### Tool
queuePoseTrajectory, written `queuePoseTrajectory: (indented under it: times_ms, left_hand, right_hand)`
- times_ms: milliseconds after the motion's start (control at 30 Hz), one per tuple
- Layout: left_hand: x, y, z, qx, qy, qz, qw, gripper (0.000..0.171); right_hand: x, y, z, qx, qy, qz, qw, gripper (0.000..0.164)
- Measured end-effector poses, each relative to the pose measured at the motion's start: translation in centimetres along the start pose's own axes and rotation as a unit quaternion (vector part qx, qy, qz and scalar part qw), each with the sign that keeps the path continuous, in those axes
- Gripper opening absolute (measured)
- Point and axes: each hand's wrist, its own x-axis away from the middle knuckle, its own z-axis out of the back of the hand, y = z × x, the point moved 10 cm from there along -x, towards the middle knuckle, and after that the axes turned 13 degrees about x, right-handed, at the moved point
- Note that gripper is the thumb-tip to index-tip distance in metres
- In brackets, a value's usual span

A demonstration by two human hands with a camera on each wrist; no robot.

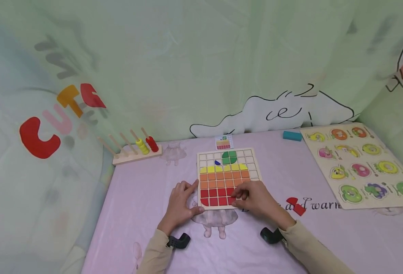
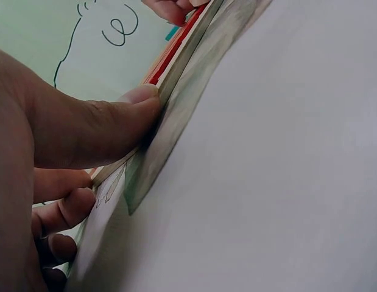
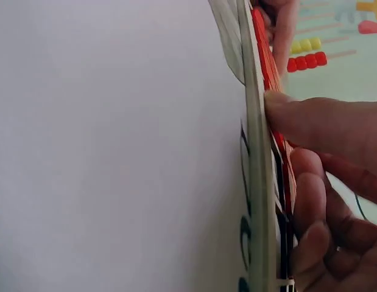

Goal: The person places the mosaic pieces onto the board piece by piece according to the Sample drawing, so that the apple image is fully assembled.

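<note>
A wooden grid board (image 1: 257,166) lies flat, filled with red tiles (image 1: 213,192) in the lower rows, orange ones (image 1: 218,176) above, a line of yellow pieces (image 1: 218,168), a green shape (image 1: 229,157) and a small blue piece (image 1: 217,162). My left hand (image 1: 180,205) holds the board at its lower left, thumb on the front edge and index finger along the side. Over the lower right cells, my right hand (image 1: 254,198) pinches a red tile (image 1: 231,200) at the bottom row. Its thumb (image 3: 292,115) rests at the front edge; its curled fingers partly hide the cells.
Two loose red pieces (image 1: 295,206) lie right of my right hand. A small picture card (image 1: 224,142) sits behind the board. Farther off are a peg stand (image 1: 136,155) with yellow and red beads, a teal block (image 1: 292,136) and a fruit puzzle board (image 1: 355,179).
</note>
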Motion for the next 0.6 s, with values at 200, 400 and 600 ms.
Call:
queuePoseTrajectory:
  times_ms: [200, 400, 600]
  left_hand:
    - [-0.1, -0.1, 0.0, 0.006, -0.002, 0.005, 1.0000, 0.093]
    - [0.0, 0.1, 0.0, 0.016, 0.001, -0.003, 0.9999, 0.092]
    - [0.0, 0.1, 0.1, 0.007, 0.000, -0.007, 1.0000, 0.092]
  right_hand:
    - [0.5, 0.0, 1.2, -0.005, 0.005, 0.040, 0.999, 0.023]
    - [2.2, 2.4, 5.3, 0.039, 0.054, 0.018, 0.998, 0.028]
    - [5.2, 8.4, 8.7, 0.104, 0.043, -0.085, 0.990, 0.057]
